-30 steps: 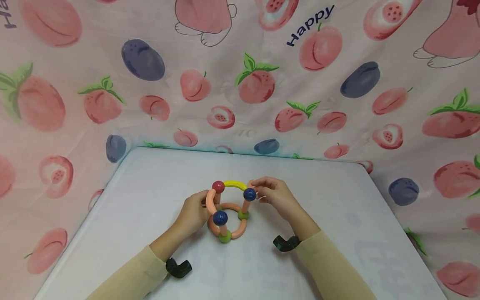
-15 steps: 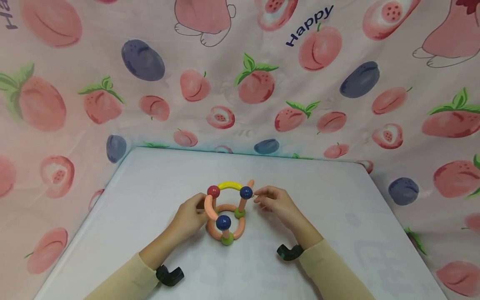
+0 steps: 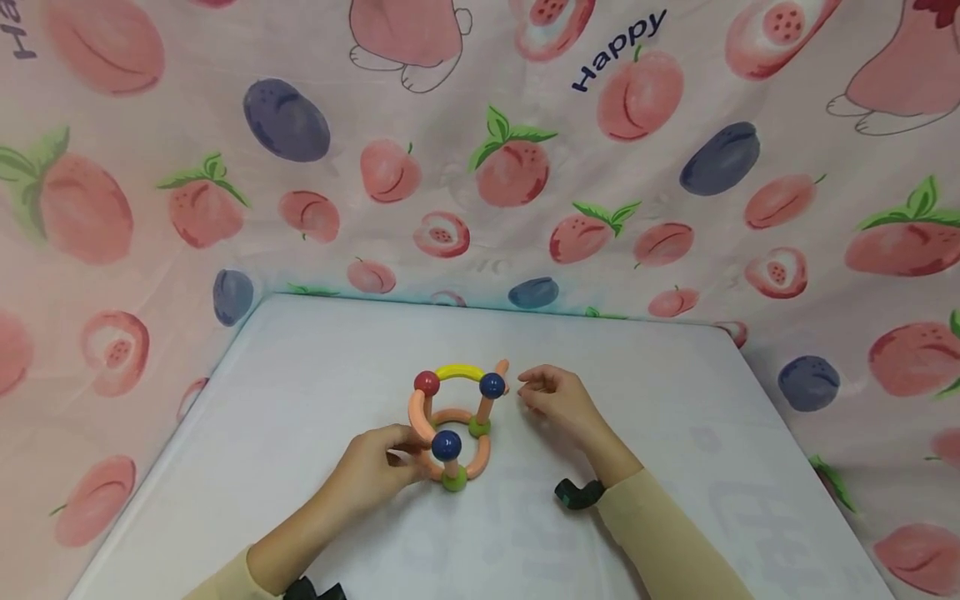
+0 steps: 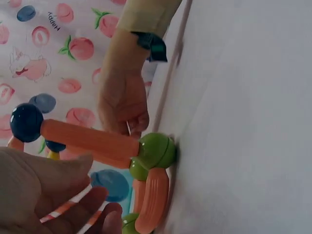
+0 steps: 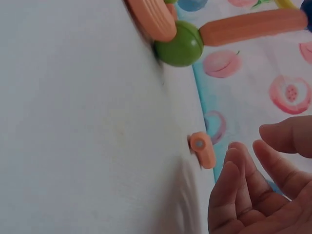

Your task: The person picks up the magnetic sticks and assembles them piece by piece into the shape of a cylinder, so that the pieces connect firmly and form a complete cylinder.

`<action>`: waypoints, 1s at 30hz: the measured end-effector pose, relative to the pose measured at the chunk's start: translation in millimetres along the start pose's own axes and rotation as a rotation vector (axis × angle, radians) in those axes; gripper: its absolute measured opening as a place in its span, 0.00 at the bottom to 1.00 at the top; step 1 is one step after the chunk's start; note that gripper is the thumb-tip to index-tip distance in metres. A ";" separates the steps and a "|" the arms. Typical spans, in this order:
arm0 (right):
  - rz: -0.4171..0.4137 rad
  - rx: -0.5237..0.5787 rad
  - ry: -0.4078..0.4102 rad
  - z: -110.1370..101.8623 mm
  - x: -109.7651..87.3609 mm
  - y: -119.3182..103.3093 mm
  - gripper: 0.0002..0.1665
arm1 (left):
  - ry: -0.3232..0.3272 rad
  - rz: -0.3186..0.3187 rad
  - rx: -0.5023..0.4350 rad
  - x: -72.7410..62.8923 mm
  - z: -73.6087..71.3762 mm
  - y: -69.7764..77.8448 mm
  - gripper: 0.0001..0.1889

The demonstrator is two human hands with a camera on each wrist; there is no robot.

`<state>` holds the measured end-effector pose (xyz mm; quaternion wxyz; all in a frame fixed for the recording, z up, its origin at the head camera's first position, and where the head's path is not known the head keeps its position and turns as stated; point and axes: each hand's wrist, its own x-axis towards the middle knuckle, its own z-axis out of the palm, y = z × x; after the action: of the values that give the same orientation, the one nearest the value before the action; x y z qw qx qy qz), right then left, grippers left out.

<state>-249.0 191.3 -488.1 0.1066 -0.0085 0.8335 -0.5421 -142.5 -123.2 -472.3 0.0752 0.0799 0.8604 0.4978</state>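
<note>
A ball-and-stick toy frame stands on the white table in the head view. Its lower ring joins orange curved sticks (image 3: 481, 457) with green balls (image 3: 453, 478). Upright orange sticks (image 4: 92, 139) carry a red ball (image 3: 427, 383) and blue balls (image 3: 447, 445) above. A yellow curved stick (image 3: 461, 371) bridges the back of the top. My left hand (image 3: 378, 467) is at the frame's front left, thumb and fingers apart beside an upright. To the right, my right hand (image 3: 558, 402) hovers with loosely bent fingers, holding nothing. Near it lies a loose orange stick (image 5: 204, 150).
The white table (image 3: 675, 467) meets a fruit-printed cloth (image 3: 465, 167) at its back edge. Black bands or mounts (image 3: 578, 494) sit at the wrists, over beige sleeves (image 3: 667, 533).
The right hand has come away from the frame to the right. My left hand has slid from the frame's left side toward its front. The frame shifted slightly left, then stayed still.
</note>
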 end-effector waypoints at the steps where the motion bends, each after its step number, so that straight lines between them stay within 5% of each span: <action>1: 0.005 -0.003 0.006 0.9 4.1 0.0 0.19 | -0.027 0.017 -0.013 -0.7 0.3 0.6 0.14; 9: 0.031 -0.057 -0.009 11.4 31.6 -1.3 0.23 | -0.190 0.048 -0.189 7.2 7.8 -3.4 0.11; 17: 0.025 -0.167 -0.046 20.8 41.9 -2.3 0.22 | -0.138 0.053 -0.133 14.8 19.7 -4.7 0.08; 30: 0.006 -0.439 0.038 24.7 43.4 -3.2 0.10 | -0.123 0.075 -0.160 19.7 33.7 0.0 0.11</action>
<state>-287.0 162.1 -502.1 0.0880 -0.0186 0.9335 -0.3472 -154.7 -90.6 -489.9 0.1151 0.1363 0.8079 0.5617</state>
